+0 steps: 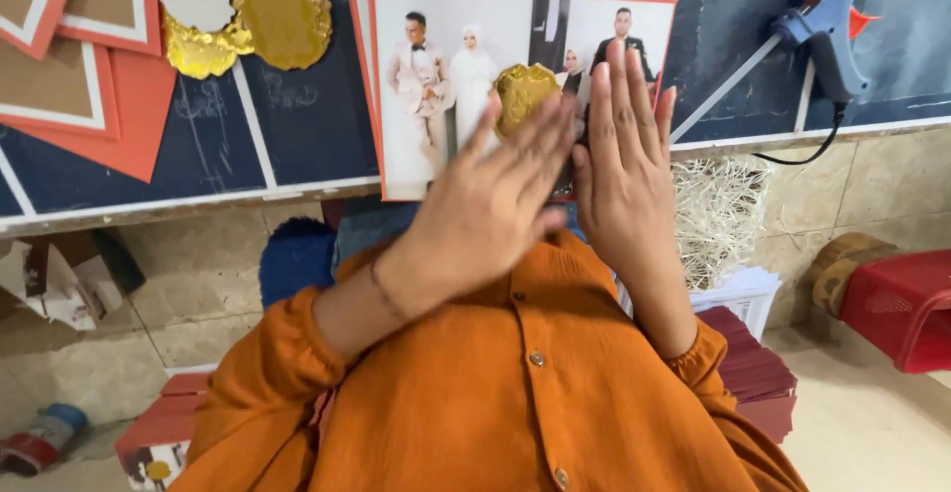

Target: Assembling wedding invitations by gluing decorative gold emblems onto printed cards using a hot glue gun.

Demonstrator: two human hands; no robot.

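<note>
- Two hands lie flat, fingers spread and grasping nothing, pressing a red-bordered photo print (436,96) onto the dark table (297,125).
- The left hand (490,210) touches a gold scalloped disc (522,91) on the print.
- The right hand (624,170) rests just beside it.
- Farther off lies a blue glue gun (827,21).

Blue glue gun (827,18), red basket (906,309)

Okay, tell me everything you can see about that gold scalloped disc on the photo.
The gold scalloped paper disc looks like embossed foil, round with a wavy edge. It lies flat on the red-bordered printed photo, near its middle. The left hand overlaps its lower edge with flat fingers; the right hand lies flat just beside it. Its lower part is hidden.
</note>
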